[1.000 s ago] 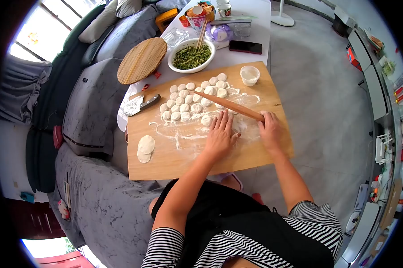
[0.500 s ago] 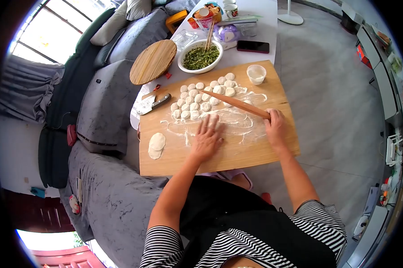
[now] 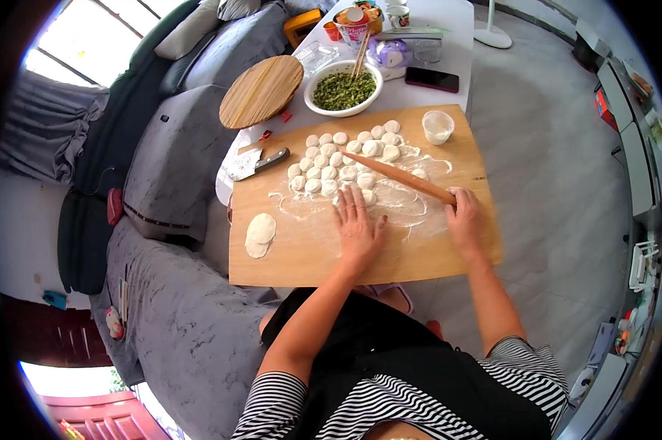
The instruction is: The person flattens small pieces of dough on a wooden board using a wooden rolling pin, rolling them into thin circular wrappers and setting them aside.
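Observation:
My right hand (image 3: 465, 220) grips the near end of a wooden rolling pin (image 3: 401, 177), whose tapered tip points up and left over the dough pieces. My left hand (image 3: 359, 231) lies with fingers stretched out on the floured wooden board (image 3: 309, 264), its fingertips at the lower edge of the dough pieces (image 3: 329, 173). Whatever is under its palm is hidden. Several small round pieces of dough sit in a cluster on the board. Rolled flat wrappers (image 3: 260, 233) overlap at the board's left side. A cleaver (image 3: 256, 164) rests at the upper left edge.
Behind the board stand a white bowl of chopped green filling (image 3: 343, 91) with chopsticks, a round woven tray (image 3: 261, 92) and a phone (image 3: 432, 80). A small tub (image 3: 438, 127) sits on the board's upper right. A grey sofa (image 3: 184, 315) is at the left.
My left hand has moved right and slightly forward, to the lower edge of the dough pieces. My right hand still holds the rolling pin. The view has shifted slightly.

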### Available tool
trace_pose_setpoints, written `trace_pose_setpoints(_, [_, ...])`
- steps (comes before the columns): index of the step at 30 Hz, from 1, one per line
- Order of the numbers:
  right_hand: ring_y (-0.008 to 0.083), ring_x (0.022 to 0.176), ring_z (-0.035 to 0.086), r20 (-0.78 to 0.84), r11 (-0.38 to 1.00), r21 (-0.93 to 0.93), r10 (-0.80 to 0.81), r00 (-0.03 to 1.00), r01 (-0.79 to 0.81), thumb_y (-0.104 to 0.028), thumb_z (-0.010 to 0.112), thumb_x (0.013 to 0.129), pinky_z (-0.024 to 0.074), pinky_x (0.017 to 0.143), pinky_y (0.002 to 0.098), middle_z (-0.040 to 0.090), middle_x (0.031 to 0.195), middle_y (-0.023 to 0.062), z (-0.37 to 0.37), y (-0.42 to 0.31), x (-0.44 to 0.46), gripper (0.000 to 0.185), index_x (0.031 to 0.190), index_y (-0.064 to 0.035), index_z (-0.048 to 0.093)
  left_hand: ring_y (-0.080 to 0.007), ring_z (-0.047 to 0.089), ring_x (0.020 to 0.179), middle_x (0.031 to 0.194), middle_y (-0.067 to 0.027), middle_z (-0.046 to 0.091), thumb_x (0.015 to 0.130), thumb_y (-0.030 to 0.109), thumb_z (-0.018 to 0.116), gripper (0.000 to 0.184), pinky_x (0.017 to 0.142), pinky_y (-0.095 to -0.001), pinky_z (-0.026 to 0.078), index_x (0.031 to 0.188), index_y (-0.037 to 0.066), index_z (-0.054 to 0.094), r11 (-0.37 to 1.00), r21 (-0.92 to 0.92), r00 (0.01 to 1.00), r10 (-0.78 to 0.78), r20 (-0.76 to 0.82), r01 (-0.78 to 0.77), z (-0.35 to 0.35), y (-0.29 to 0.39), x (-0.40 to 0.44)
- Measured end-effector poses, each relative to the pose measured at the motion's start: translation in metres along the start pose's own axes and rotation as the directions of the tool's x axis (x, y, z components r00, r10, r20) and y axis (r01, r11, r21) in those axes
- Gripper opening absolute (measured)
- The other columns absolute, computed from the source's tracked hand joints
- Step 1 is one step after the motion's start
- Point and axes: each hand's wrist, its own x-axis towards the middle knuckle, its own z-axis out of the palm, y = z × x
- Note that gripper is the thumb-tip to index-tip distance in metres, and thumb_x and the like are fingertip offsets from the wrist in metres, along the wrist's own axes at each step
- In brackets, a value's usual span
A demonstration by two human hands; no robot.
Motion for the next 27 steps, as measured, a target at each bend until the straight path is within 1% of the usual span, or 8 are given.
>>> trace_pose_setpoints(1, [0.0339,0.102,0.059,-0.005,1.000,-0.008,-0.008,1.000,0.008,-0.004,0.071,0.077,0.0469,0.087,0.0450,0.063,0.102,0.0127,0.000,-0.001,-0.002,0.030,0.105,-0.0052,0.060,-0.0427,0.011,0.150,0.160,-0.0279,0.014,0.095,0.032,0.056,0.076,0.120,-0.0527,0.012,0.153,-0.005,0.022,0.991,0.132,1.000,-0.026,-0.008,0.027,-0.003,0.001,0.003])
trace_pose_setpoints(3, [0.0338,0.101,0.059,-0.010,0.999,-0.031,0.016,1.000,-0.016,-0.005,0.071,0.078,0.0472,0.086,0.0446,0.063,0.101,0.0127,-0.003,-0.008,-0.003,0.029,0.104,-0.0052,0.060,-0.0414,0.013,0.150,0.161,-0.0255,0.018,0.095,0.030,0.057,0.074,0.120,-0.0547,0.012,0.152,-0.004,0.025,0.994,0.107,1.000,-0.009,0.017,0.007,-0.003,-0.011,0.002])
trace_pose_setpoints(5, [0.0338,0.101,0.060,-0.014,0.998,-0.048,0.027,1.000,-0.028,-0.006,0.071,0.078,0.0475,0.086,0.0443,0.064,0.101,0.0127,-0.004,-0.009,-0.003,0.028,0.104,-0.0052,0.060,-0.0396,0.016,0.150,0.160,-0.0242,0.022,0.094,0.029,0.058,0.071,0.119,-0.0554,0.013,0.150,-0.005,0.030,0.987,0.043,0.973,0.142,0.183,-0.152,-0.001,-0.020,-0.001])
trace_pose_setpoints(11, [0.0341,0.099,0.060,0.000,0.999,-0.024,0.043,0.999,-0.043,-0.005,0.071,0.078,0.0475,0.086,0.0441,0.064,0.100,0.0126,-0.006,-0.012,-0.002,0.027,0.103,-0.0051,0.060,-0.0364,0.020,0.149,0.158,-0.0206,0.028,0.094,0.027,0.058,0.064,0.120,-0.0510,0.016,0.146,-0.004,0.038,0.962,0.054,0.958,0.261,0.118,-0.269,-0.018,0.006,0.005])
trace_pose_setpoints(12, [0.0341,0.099,0.060,0.010,0.999,-0.019,0.040,0.999,-0.040,-0.005,0.071,0.078,0.0475,0.086,0.0444,0.064,0.100,0.0125,-0.006,-0.012,-0.002,0.027,0.102,-0.0049,0.060,-0.0363,0.021,0.149,0.159,-0.0199,0.028,0.094,0.027,0.056,0.060,0.121,-0.0502,0.016,0.145,-0.001,0.041,0.954,0.001,0.924,0.290,0.247,-0.300,-0.010,0.004,0.008])
trace_pose_setpoints(16, [0.0337,0.100,0.060,0.020,1.000,-0.013,0.004,1.000,-0.004,-0.007,0.072,0.077,0.0479,0.085,0.0443,0.064,0.101,0.0121,-0.006,-0.009,0.001,0.027,0.102,-0.0056,0.061,-0.0328,0.025,0.149,0.157,-0.0177,0.032,0.095,0.034,0.057,0.061,0.121,-0.0487,0.019,0.144,0.001,0.043,0.909,0.005,0.867,0.395,0.305,-0.416,-0.002,0.006,-0.002])
trace_pose_setpoints(19, [0.0325,0.102,0.060,0.044,0.996,-0.044,-0.071,0.996,0.073,-0.009,0.072,0.078,0.0475,0.087,0.0440,0.064,0.103,0.0109,-0.007,-0.014,0.000,0.028,0.104,-0.0077,0.062,-0.0343,0.036,0.143,0.152,-0.0182,0.041,0.089,0.030,0.065,0.059,0.116,-0.0479,0.028,0.139,0.003,0.050,0.951,0.037,0.949,0.301,0.096,-0.306,-0.007,-0.005,-0.007])
trace_pose_setpoints(27, [0.0301,0.103,0.059,0.156,0.993,-0.103,-0.047,0.987,0.063,-0.016,0.074,0.078,0.0455,0.089,0.0430,0.062,0.103,0.0090,0.000,-0.029,0.000,0.032,0.109,-0.0104,0.065,-0.0314,0.054,0.107,0.109,-0.0116,0.061,0.078,0.022,0.076,0.037,0.091,-0.0464,0.043,0.109,0.004,0.065,0.990,-0.048,0.986,0.139,0.092,-0.135,-0.013,0.013,0.018])
